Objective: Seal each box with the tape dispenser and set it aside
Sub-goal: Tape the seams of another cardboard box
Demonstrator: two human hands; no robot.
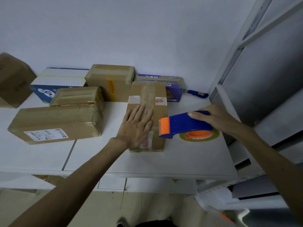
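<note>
Left hand (136, 126): flat, fingers spread, pressing the near half of the box (147, 115)
Right hand (214, 118): fingers wrapped round the tape dispenser (185, 124)
Box: mid-worktop (180, 158), lengthwise toward the back edge
Tape dispenser: just right of the box, near the worktop's right edge

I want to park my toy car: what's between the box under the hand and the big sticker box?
Just bare white table, seen in the head view, between the box under the left hand and the labelled box.
</note>
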